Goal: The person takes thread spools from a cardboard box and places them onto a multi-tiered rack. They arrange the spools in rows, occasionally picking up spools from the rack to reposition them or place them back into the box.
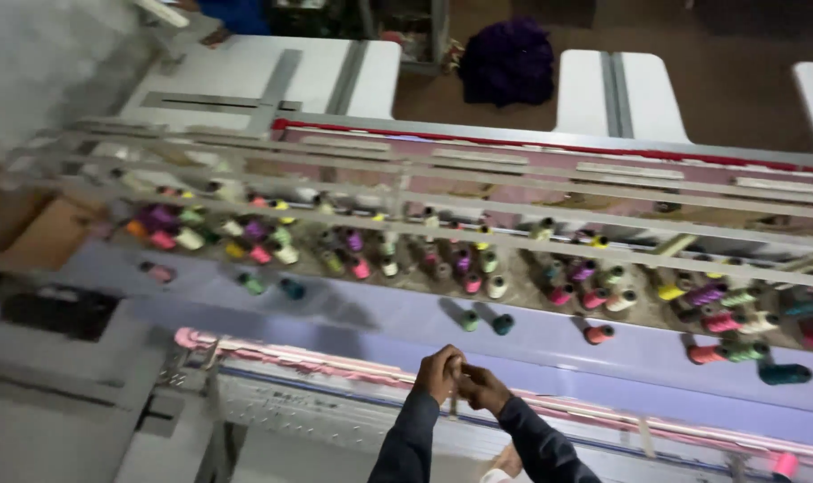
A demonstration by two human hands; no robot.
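My left hand (438, 371) and my right hand (483, 386) meet at the bottom centre, both in dark sleeves. Their fingers are closed and pinched together on a thin pale strand (454, 407) that hangs just below them. It is too small and blurred to tell exactly what it is. The hands are above the front edge of a long embroidery machine, over a pink strip (317, 365) that runs along it. Behind them, on the pale purple shelf (397, 313), stand many coloured thread spools (361, 266), pink, green, purple, yellow and white.
A grey metal rail frame (514, 210) crosses above the spools. White table panels (272, 72) and a dark purple bundle (509, 58) lie beyond. Another person's hand and blue sleeve (220, 27) show at the top left. A brown box (53, 234) sits at the left.
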